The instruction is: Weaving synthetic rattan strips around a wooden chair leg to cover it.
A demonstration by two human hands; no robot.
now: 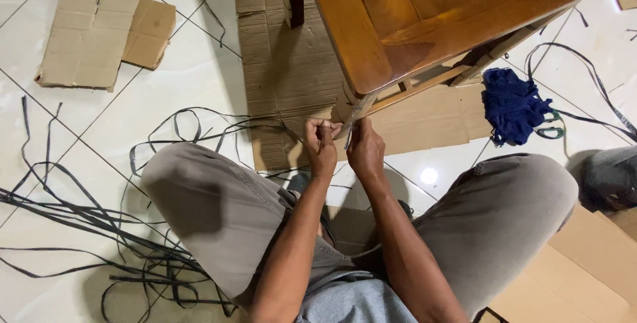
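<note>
Floor: pale tiled floor [199,77], where the person sits with knees spread in grey trousers.
Furniture: a brown wooden furniture piece [424,11] stands above the hands; its nearest corner leg is wrapped in cardboard.
Cardboard: a flattened cardboard sheet [292,71] lies under the furniture, with a second folded piece [99,24] well apart at upper left.
Straps: loose black plastic straps [99,223] lie tangled beside the left knee; more trail at upper right.
Cloth: a blue cloth [514,104] lies near green-handled scissors [552,130], by the right knee.
Left hand: the left hand [322,147] has its fingers clenched, pinching a thin strap end [348,130] at the wrapped corner.
Right hand: the right hand [366,150] is closed on the same strap, just beside the left.
Risk: judged from the grip, a hard tug could make the strap slip and cut the fingers, or tear the cardboard wrap off the corner.
</note>
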